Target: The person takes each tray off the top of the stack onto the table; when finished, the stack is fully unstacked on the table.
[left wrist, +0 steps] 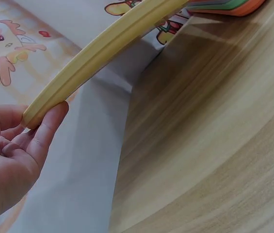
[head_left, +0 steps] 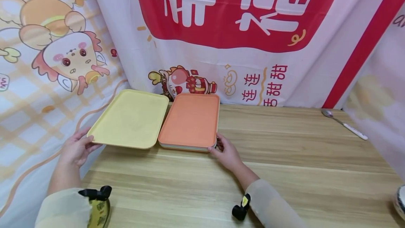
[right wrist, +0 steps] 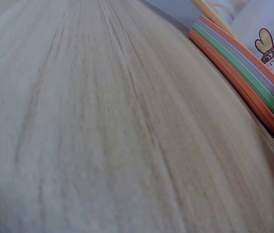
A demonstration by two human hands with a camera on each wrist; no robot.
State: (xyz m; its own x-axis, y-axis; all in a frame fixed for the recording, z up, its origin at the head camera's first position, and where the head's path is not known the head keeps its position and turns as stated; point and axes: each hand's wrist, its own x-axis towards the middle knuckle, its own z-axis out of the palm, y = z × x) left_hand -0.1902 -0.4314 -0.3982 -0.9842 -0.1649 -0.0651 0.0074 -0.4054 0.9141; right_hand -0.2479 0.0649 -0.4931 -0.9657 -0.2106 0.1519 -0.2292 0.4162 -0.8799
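Left fingers (left wrist: 48,127) pinch yellow tray (head_left: 131,119), right fingers (head_left: 224,140) grip tray stack (head_left: 191,122)

left hand (head_left: 75,149): pinches, thumb above, fingers beneath.
right hand (head_left: 226,154): grips, thumb and fingers bent.
left forearm (head_left: 64,179): extends forward from the lower left.
right forearm (head_left: 248,176): slants inward from the lower right.
spacing: hands well apart.

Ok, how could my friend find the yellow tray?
Find the wooden table and look toward its back left. There, the left hand holds the yellow tray by a corner. Its surface is yellow; the stack of trays beside it has an orange top.
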